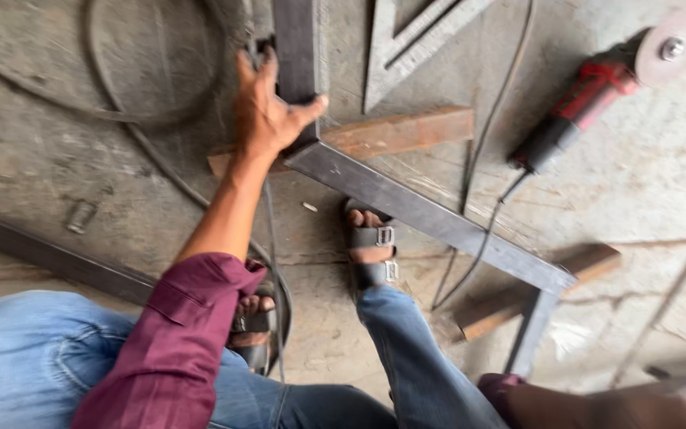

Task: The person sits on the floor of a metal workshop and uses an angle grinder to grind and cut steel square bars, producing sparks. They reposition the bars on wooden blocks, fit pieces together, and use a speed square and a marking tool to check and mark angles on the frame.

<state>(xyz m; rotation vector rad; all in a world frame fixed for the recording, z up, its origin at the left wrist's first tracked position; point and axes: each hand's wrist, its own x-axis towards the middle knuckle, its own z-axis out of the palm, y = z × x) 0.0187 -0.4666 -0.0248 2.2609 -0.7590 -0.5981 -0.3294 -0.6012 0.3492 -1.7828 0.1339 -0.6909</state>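
a person's left hand [267, 107] grips the far corner of a grey welded steel tube frame [422, 210] lying on wooden blocks [395, 131], fingers wrapped around the upright bar, a red angle grinder [589, 95] lying at far right.

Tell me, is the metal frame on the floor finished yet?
Not quite, it seems. Done: grey steel bars already meet in corners and rest on wooden blocks. In hand: the left hand grips one corner of the frame. The right hand is out of view; only a forearm shows. Possibly left: the red angle grinder lies unused nearby, so smoothing may remain.
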